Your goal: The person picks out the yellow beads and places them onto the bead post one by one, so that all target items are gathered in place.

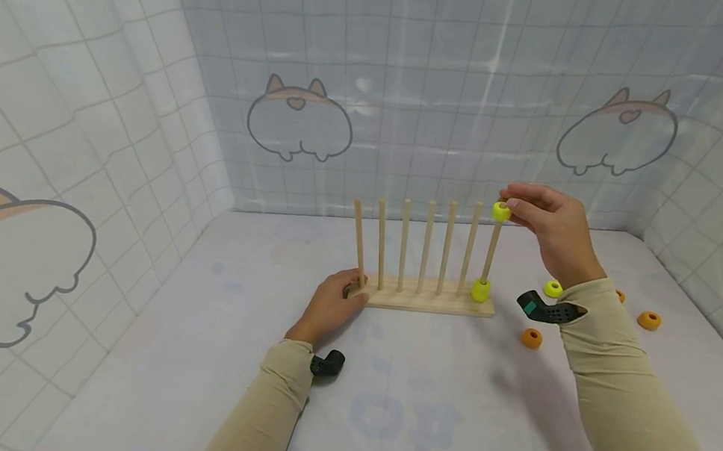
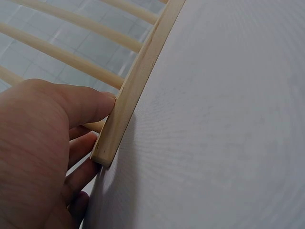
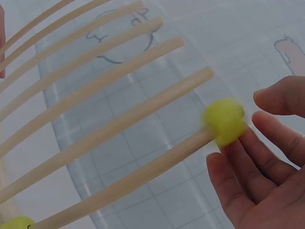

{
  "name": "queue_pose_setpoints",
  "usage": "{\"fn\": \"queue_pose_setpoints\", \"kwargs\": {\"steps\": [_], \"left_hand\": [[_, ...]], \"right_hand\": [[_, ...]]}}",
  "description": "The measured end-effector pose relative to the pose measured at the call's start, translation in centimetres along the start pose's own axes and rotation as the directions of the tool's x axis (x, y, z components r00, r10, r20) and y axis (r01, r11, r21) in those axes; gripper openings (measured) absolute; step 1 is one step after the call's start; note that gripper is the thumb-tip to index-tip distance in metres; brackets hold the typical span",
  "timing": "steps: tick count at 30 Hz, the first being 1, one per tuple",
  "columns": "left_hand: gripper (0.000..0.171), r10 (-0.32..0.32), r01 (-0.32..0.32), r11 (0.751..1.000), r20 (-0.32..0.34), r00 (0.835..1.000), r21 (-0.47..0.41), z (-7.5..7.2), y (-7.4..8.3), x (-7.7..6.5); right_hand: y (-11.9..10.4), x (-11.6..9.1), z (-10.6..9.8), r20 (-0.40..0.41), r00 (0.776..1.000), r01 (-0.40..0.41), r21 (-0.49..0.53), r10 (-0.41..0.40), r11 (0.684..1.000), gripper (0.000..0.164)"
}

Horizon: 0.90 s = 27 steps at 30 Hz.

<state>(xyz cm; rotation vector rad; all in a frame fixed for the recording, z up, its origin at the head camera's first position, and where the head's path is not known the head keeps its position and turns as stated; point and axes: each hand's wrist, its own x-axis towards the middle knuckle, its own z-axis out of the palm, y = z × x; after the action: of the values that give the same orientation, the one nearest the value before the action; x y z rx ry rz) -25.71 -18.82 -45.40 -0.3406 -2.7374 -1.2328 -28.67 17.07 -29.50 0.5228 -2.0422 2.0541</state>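
Thumb and fingers of the right hand stand apart around the upper bead, though whether any touches it one cannot tell; it sits, blurred, at the tip of the rightmost peg; if askew there, it could jam or tip off; the lower bead rests at the foot; the left hand pinches the left end of the base; should that hold slacken, a knock to the peg could shift everything.
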Motion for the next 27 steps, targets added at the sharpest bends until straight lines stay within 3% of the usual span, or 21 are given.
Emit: {"fn": "queue_pose_setpoints", "kwargs": {"steps": [8,20,27], "left_hand": [[0.039,-0.011,0.011,1.000,0.004,1.000,0.003,-0.1,-0.1,0.0],[0.040,-0.020,0.020,1.000,0.003,1.000,0.007,-0.2,-0.1,0.0],[0.040,-0.022,0.022,1.000,0.006,1.000,-0.014,0.0,-0.1,0.0]], "right_hand": [[0.6,-0.3,-0.5,-0.006,1.000,0.002,0.010,-0.002,1.000,0.038],[2.9,-3.0,-2.3,-0.051,0.996,-0.076,0.070,0.079,0.995,0.040],[4.3,-4.4,-3.4,-0.076,0.990,-0.125,-0.047,0.121,0.991,0.043]]}}
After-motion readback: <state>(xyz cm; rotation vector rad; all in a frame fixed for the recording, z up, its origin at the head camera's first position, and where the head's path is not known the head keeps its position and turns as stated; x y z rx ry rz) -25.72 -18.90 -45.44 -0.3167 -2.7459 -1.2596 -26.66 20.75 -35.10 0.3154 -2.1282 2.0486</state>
